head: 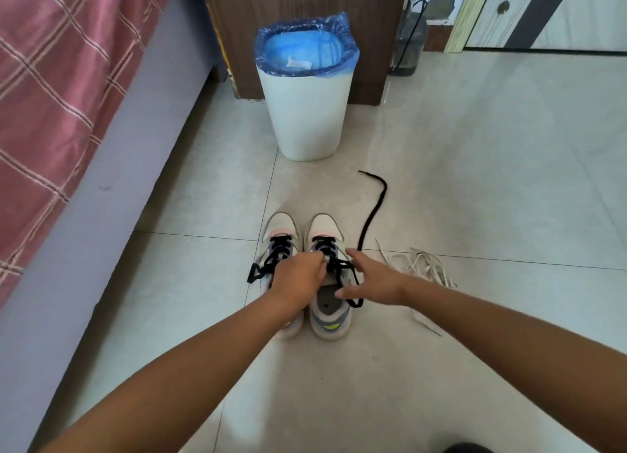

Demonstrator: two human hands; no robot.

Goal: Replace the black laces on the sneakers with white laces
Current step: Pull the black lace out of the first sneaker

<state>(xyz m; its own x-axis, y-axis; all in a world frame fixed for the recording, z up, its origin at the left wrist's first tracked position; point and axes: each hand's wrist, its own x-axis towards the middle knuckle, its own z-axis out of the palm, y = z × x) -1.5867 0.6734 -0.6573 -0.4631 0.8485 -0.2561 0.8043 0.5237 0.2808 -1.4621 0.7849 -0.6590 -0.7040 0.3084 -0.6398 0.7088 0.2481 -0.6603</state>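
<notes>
L hand (298, 276) grip pinches black lace (334, 266); R hand (371, 278) grip wide, fingers splayed.

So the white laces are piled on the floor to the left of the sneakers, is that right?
Not quite. The head view shows the white laces piled on the floor to the right of the sneakers, not the left.

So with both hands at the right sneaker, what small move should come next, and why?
Probably pull the black lace out of the right sneaker's upper eyelets. The left hand pinches at it, the right hand hovers open alongside, and the white laces wait on the floor.
</notes>
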